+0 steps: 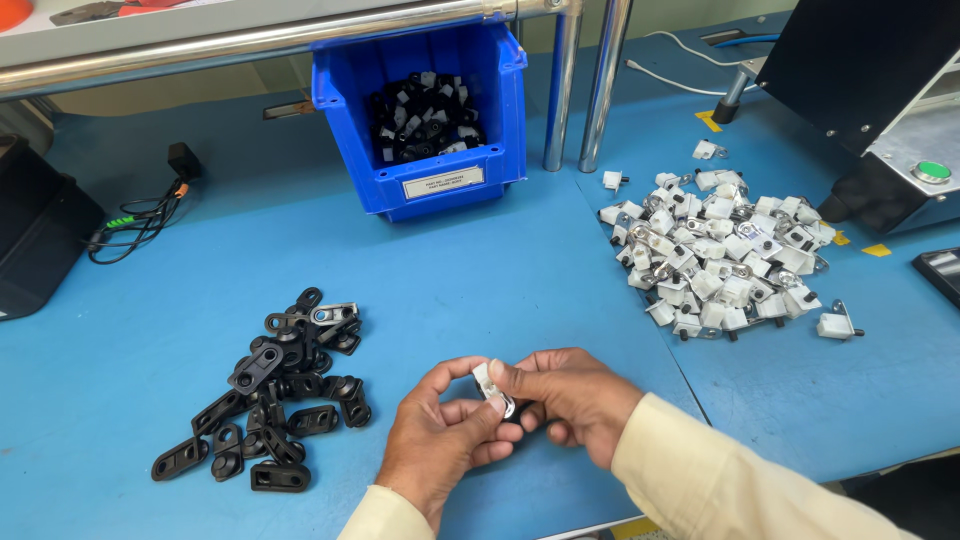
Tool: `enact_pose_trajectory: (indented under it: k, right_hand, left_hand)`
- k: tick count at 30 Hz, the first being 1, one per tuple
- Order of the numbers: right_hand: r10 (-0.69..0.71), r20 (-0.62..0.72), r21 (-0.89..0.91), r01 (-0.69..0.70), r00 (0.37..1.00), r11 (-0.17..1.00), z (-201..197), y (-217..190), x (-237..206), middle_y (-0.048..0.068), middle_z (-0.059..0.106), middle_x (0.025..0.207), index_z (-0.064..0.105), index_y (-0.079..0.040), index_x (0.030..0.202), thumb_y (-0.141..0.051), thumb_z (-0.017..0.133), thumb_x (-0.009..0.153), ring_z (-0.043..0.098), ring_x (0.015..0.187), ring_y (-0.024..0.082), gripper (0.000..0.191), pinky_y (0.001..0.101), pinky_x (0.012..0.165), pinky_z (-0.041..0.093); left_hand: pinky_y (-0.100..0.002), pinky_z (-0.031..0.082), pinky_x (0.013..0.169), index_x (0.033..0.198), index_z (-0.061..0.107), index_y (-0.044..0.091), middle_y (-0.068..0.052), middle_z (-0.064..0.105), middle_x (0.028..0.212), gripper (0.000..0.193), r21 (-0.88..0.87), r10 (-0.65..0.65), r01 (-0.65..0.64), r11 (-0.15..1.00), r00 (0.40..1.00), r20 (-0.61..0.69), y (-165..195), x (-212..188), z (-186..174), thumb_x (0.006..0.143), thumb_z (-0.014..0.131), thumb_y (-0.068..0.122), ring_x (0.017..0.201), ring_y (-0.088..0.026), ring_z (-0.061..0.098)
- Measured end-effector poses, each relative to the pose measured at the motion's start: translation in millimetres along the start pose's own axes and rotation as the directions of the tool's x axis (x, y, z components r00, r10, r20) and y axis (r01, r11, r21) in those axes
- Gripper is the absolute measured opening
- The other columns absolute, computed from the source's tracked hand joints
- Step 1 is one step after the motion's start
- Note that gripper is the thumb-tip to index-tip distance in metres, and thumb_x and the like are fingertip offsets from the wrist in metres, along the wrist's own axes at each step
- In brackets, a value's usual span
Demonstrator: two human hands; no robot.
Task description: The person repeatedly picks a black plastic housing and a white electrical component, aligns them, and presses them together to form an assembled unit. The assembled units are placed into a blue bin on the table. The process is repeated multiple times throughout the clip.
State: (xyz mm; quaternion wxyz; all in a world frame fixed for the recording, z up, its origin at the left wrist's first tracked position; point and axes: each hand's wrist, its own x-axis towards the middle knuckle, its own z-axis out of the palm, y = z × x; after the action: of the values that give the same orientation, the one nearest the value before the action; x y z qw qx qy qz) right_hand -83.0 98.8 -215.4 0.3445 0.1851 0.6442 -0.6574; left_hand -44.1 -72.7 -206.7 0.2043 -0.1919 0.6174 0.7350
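Far left edge: a black case point(35, 235) on the blue tabletop point(480, 270), with a bundle of black cable point(140, 222) and a small black plug point(183, 160) just beside it.

Left of centre, near the front: a loose heap of black brackets point(270, 395), flat pieces with oval holes, some stacked, some lying apart at the heap's edge.

Centre back: a blue bin point(425, 115) under a metal rail point(250, 40), holding mixed black and white small parts. Two upright metal posts point(585, 85) stand just to its right.

Centre front: left hand point(440, 440), cream sleeve, fingers curled inward, thumb and forefinger pinching a small white and metal part point(494, 390) from the left. Right hand point(570, 395), cream sleeve, meets it from the right; its thumb and forefinger press on the same part. The part sits between the two sets of fingertips, held above the tabletop, tilted, its lower end partly hidden by the fingers. The hands touch each other around it.

Right of centre: a wide pile of white parts point(715, 255) with metal tabs, a few strays at the pile's rim.

Far right: a black machine point(860, 90) with a green button point(932, 171), and a white cable point(675, 65) running behind it.
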Motion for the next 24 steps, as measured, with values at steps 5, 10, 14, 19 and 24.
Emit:
enact_pose_trajectory:
  k: [5,10,14,19,24]
  right_hand:
    - [0.024,0.109,0.011,-0.025,0.994,1.0,-10.1,-1.4,15.3,0.0,0.065,0.069,0.068,-0.009,0.086,-0.03,0.077,0.089,0.056,0.058,0.008,0.023,0.0227,0.048,0.038]
    - [-0.081,-0.105,0.177,0.098,0.991,0.979,10.4,16.3,13.8,0.002,0.063,0.068,0.067,-0.008,0.083,-0.025,0.07,0.094,0.053,0.056,0.011,0.022,0.0256,0.051,0.043]
    - [-0.506,-0.301,-0.225,0.455,0.808,0.861,30.1,31.2,-3.3,0.006,0.067,0.073,0.072,-0.003,0.088,-0.016,0.065,0.095,0.059,0.062,0.016,0.016,0.0318,0.055,0.047]
    - [-0.943,0.177,-0.717,0.693,0.281,0.072,16.7,40.9,-26.2,0.009,0.074,0.096,0.072,-0.001,0.111,-0.007,0.061,0.091,0.07,0.079,0.022,0.023,0.0337,0.065,0.056]
    - [-0.475,-0.155,-0.148,0.455,0.866,0.878,14.4,28.4,-22.2,0.003,0.075,0.082,0.077,-0.004,0.101,-0.023,0.062,0.094,0.068,0.07,0.014,0.026,0.0328,0.06,0.054]
  left_hand:
    - [-0.028,0.064,0.065,0.133,0.064,0.011,-0.012,0.077,0.085,0.045,0.16,0.021,-0.021,0.987,1.0,0.002,0.5,-1.2,3.5,0.089,0.074,0.007,0.074,-0.017,0.076]
    - [-0.029,0.064,0.061,0.131,0.068,0.011,-0.012,0.077,0.081,0.043,0.16,0.048,-0.029,0.987,0.992,-0.116,1.0,-5.6,13.3,0.089,0.075,0.007,0.068,-0.017,0.075]
    - [-0.03,0.065,0.062,0.131,0.066,0.012,-0.013,0.08,0.084,0.043,0.226,0.041,-0.001,0.974,0.984,-0.175,3.8,-6.6,13.5,0.089,0.075,0.006,0.07,-0.019,0.077]
    - [-0.029,0.065,0.062,0.131,0.067,0.012,-0.012,0.079,0.084,0.042,0.206,0.097,-0.063,0.977,0.982,-0.161,4.1,-4.6,9.7,0.09,0.074,0.007,0.071,-0.018,0.077]
    - [-0.03,0.063,0.063,0.134,0.063,0.012,-0.012,0.075,0.085,0.043,0.089,0.065,-0.052,0.995,0.986,-0.156,1.8,-5.0,9.2,0.092,0.07,0.007,0.072,-0.018,0.075]
